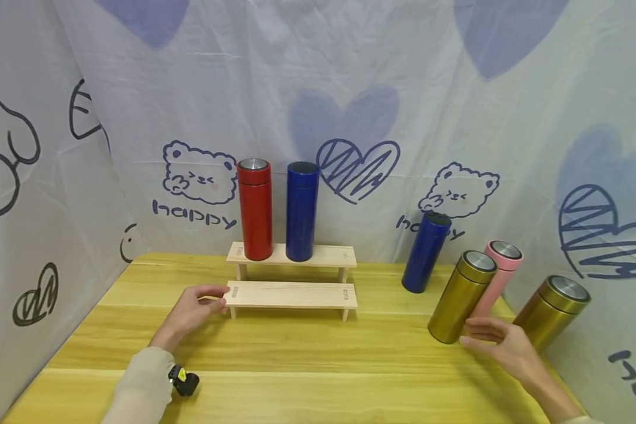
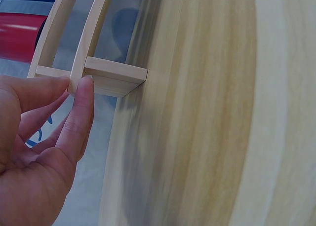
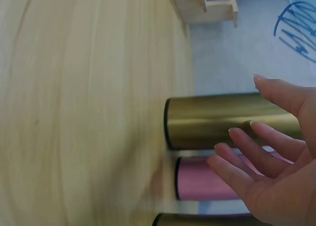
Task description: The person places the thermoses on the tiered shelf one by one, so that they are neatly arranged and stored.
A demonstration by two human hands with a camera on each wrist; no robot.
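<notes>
At the left end of a pale wooden two-step stand (image 1: 291,293), my left hand (image 1: 191,312) pinches the lower board between thumb and fingertips; the left wrist view shows the pinch (image 2: 54,122) close up. A red thermos (image 1: 255,218) and a blue thermos (image 1: 301,218) stand upright on the upper step. My right hand (image 1: 500,347) is beside a gold thermos (image 1: 458,300), its fingers apart and loosely bent. In the right wrist view, the thumb and fingers overlap that gold thermos (image 3: 212,120) and a pink thermos (image 3: 202,179) without wrapping round either.
Behind the front gold thermos stands the pink one, with a second gold thermos (image 1: 553,312) farther right, partly behind my right hand. Another blue thermos (image 1: 426,253) stands near the table's back edge. A printed white cloth (image 1: 344,70) hangs behind and at both sides of the yellowish wooden table (image 1: 307,383).
</notes>
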